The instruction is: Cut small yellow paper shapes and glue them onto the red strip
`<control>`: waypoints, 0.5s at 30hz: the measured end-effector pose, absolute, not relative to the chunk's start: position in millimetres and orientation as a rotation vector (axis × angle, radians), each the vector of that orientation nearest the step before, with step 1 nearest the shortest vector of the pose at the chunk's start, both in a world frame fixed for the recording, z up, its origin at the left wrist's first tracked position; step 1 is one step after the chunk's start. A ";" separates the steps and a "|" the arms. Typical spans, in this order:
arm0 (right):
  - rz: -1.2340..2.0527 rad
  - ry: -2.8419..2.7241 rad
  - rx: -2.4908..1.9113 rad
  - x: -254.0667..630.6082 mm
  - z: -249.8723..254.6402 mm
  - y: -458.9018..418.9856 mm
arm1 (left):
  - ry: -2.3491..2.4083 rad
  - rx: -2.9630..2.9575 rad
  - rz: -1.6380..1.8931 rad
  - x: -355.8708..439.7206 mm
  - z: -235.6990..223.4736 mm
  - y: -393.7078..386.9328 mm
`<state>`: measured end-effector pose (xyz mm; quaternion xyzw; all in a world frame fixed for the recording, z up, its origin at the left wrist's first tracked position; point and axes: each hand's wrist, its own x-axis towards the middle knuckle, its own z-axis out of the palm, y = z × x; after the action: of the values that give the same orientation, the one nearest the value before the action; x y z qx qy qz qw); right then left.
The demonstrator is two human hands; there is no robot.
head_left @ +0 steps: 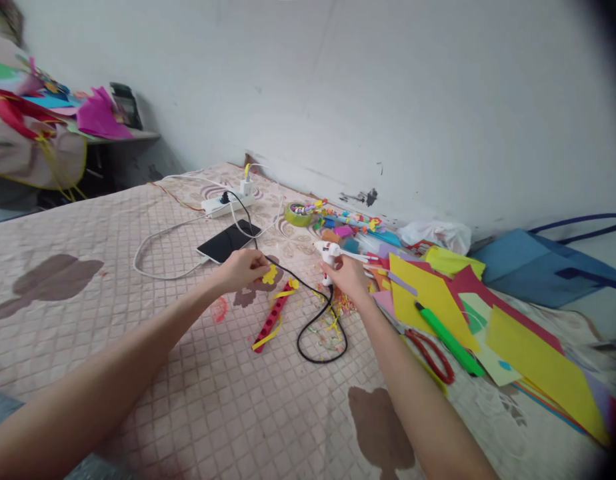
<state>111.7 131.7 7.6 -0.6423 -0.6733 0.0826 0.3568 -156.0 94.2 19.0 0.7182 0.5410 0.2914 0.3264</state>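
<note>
Between the fingertips of my left hand (pixel 245 270) is a small yellow paper flower (pixel 270 274), held just above the cloth. My right hand (pixel 350 277) is wrapped round the handle of a white glue gun (pixel 329 252), whose nozzle points left. From the handle's base a black cord (pixel 322 361) loops over the cloth. Below and between the hands lies a red paper strip (pixel 274 320) with dark round spots, a yellow ribbon (pixel 268 339) twisted about it and a small yellow piece at its upper end.
A phone (pixel 229 241) and a white power strip (pixel 228 205) lie behind my left hand. Right of my right arm are red-handled scissors (pixel 432 358), a green cutter (pixel 451 341) and yellow paper sheets (pixel 543 363). A tape roll (pixel 298 214) sits near the wall.
</note>
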 end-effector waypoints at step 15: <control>0.888 -1.368 -1.233 117.9 31.2 66.5 | 1.351 1.983 0.885 -145.1 28.1 80.7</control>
<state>117.9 66.5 31.2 -0.5145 -0.5709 0.3707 0.5214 -145.1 80.7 28.1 0.7425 0.5060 0.3313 0.2881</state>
